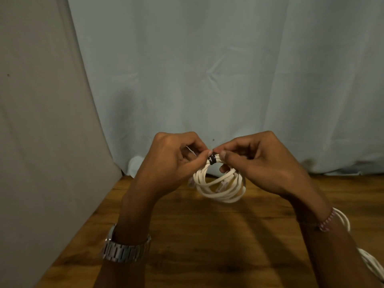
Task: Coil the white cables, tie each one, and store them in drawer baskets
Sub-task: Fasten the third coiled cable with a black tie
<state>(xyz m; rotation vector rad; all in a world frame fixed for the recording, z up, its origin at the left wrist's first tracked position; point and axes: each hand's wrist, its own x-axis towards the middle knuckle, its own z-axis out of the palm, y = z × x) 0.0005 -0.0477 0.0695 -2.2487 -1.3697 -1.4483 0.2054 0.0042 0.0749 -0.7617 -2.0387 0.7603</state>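
A coiled white cable (220, 190) hangs in the air above the wooden table (207, 235), held up between both hands. A dark tie (212, 159) is wrapped round the top of the coil. My left hand (172, 163) pinches the coil just left of the tie with thumb and forefinger. From the other side my right hand (259, 163) pinches the coil at the tie, and one of its fingers passes through the loop. A connector end shows inside the coil.
More white cable (372, 265) lies at the right edge of the table, partly behind my right forearm. A pale curtain (207, 80) hangs behind the table and a grey wall (41, 121) stands at the left. No drawer baskets are in view.
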